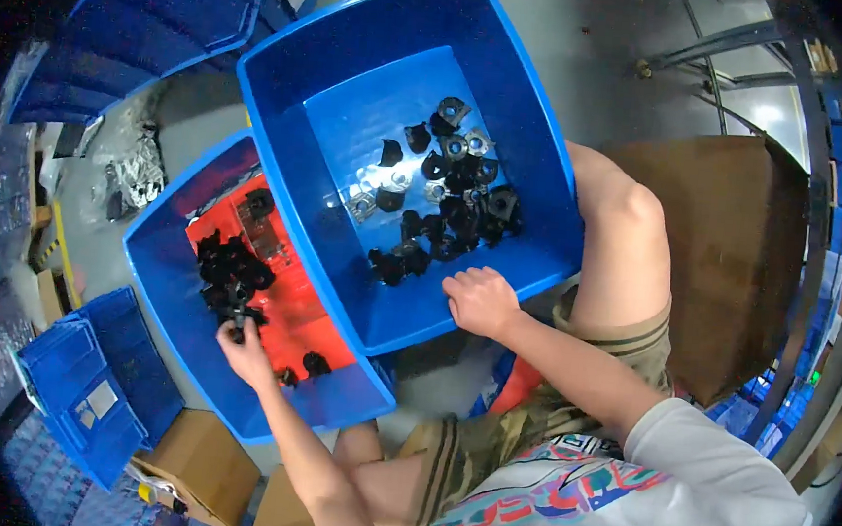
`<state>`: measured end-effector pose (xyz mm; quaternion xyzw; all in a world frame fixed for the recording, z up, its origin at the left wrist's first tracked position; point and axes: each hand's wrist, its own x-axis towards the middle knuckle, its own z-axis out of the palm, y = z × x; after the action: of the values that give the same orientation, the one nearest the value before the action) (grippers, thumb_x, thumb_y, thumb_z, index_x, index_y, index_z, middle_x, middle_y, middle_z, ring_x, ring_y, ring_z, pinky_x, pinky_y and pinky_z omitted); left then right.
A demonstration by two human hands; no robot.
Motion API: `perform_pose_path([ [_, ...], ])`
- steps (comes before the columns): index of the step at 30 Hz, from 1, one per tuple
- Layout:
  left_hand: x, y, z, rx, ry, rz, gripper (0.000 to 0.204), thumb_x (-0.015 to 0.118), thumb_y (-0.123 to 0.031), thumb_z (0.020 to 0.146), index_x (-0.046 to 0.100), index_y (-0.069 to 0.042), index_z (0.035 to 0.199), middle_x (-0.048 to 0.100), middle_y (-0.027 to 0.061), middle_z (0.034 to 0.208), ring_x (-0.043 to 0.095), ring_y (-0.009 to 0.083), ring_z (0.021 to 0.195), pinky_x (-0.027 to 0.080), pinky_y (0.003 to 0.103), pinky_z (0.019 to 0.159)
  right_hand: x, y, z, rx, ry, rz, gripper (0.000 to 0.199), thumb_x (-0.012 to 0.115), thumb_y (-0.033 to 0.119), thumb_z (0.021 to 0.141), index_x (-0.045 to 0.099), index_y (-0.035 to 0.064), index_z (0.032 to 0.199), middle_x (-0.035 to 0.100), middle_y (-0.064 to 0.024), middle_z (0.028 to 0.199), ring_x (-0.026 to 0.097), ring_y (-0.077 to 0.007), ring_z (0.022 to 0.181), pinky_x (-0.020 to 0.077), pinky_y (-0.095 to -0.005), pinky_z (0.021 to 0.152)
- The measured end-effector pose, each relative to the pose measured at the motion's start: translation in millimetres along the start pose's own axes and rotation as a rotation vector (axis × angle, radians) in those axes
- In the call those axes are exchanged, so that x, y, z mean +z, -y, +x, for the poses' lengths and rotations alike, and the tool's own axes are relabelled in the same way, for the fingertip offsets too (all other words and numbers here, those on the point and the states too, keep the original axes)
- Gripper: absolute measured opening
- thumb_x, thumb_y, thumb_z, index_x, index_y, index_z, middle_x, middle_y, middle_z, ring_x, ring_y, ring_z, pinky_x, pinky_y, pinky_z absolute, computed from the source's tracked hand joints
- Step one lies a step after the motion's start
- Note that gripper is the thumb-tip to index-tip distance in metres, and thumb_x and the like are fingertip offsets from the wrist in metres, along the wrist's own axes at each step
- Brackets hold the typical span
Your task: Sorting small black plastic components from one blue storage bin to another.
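Observation:
My left hand [246, 353] reaches into the smaller left bin [176, 298], its fingers closed on a small black part [239, 332] beside a heap of similar black parts [231, 266]. A red sheet or lining [297, 308] covers that bin's bottom. My right hand [482, 300] rests over the near edge of the large blue bin [356, 80], fingers curled; whatever they hold, if anything, is hidden. Inside this bin lie several loose black parts [463, 174], some with grey metal plates and round holes [454, 147]. The large bin overlaps the left one's right side.
A tall brown cardboard box [703, 256] stands right of my knee, beside a metal rack [820, 215]. Blue crates [168, 21] sit at the far left, and another blue crate [101, 376] nearer. Clear plastic wrapping [137, 166] lies on the floor. Open cardboard boxes [198, 463] stand lower left.

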<state>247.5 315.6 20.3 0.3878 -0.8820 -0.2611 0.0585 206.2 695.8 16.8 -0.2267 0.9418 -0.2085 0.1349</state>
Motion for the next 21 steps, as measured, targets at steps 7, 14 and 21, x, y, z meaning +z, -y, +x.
perform_pose_path([
  [7, 12, -157, -55, 0.394, 0.229, -0.135, 0.039, 0.067, -0.014, 0.075, 0.053, -0.001, 0.11, 0.055, 0.0134, 0.111, 0.053, 0.025, 0.102, 0.04, 0.035, 0.092, 1, 6, 5, -0.025, -0.048, 0.045, 0.003, 0.054, 0.011, 0.065, 0.053, 0.0091, 0.063, 0.057, -0.0092, 0.063, 0.058, -0.0269, 0.062, 0.0472, -0.0392, 0.058],
  [14, 34, -132, -72, 0.562, 0.226, -0.23, 0.029, 0.064, -0.007, 0.079, 0.056, -0.003, 0.107, 0.057, 0.0119, 0.114, 0.057, 0.0208, 0.095, 0.048, 0.03, 0.077, 0, 4, 5, -0.034, -0.017, 0.029, 0.006, 0.058, 0.013, 0.07, 0.052, 0.0097, 0.07, 0.056, -0.0074, 0.066, 0.056, -0.0258, 0.066, 0.0444, -0.0389, 0.06],
  [21, 5, 108, -7, -0.021, -0.04, 0.107, 0.059, 0.073, -0.028, 0.072, 0.049, 0.004, 0.116, 0.053, 0.0199, 0.11, 0.052, 0.0319, 0.099, 0.043, 0.039, 0.087, -3, 8, 8, -0.038, 0.028, 0.008, 0.007, 0.058, 0.012, 0.068, 0.052, 0.0096, 0.071, 0.055, -0.007, 0.067, 0.056, -0.0252, 0.066, 0.044, -0.0388, 0.06],
])
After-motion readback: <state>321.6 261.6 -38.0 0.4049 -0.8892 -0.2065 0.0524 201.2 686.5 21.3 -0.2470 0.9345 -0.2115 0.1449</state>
